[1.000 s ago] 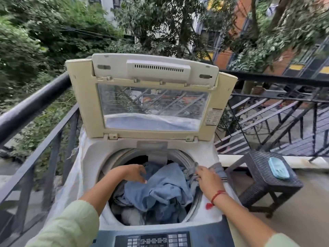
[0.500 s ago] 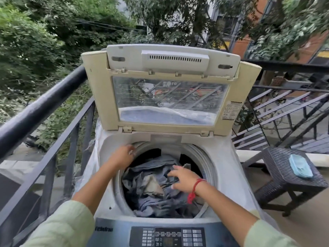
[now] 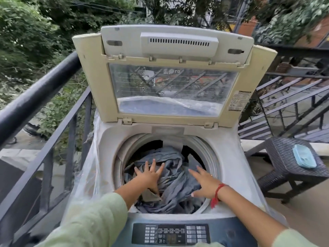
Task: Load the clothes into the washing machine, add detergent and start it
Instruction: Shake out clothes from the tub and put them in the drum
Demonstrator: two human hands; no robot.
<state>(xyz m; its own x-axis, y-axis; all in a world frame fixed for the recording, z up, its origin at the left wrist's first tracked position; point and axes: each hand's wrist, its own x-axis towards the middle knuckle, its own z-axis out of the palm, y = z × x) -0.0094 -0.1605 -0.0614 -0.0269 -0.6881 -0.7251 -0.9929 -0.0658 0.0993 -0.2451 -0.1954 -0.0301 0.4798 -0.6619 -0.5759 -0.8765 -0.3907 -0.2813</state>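
Observation:
A top-loading washing machine (image 3: 227,163) stands on a balcony with its cream lid (image 3: 92,72) raised upright. Blue-grey clothes (image 3: 170,157) fill the drum in a crumpled heap. My left hand (image 3: 149,175) lies flat on the left of the heap with fingers spread. My right hand (image 3: 204,182), with a red thread at the wrist, rests palm-down on the right of the heap, fingers apart. Neither hand grips cloth. The control panel (image 3: 170,233) with its buttons is at the near edge.
A black metal railing (image 3: 41,91) runs along the left, with trees beyond. A dark wicker stool (image 3: 284,157) stands to the right and carries a light blue flat object (image 3: 304,158). Clear plastic sheeting (image 3: 83,177) hangs down the machine's left side.
Both hands have moved onto the top of the clothes and spread flat. The clothes sit lower in the drum than a second ago, and the cloth over the right rim is gone.

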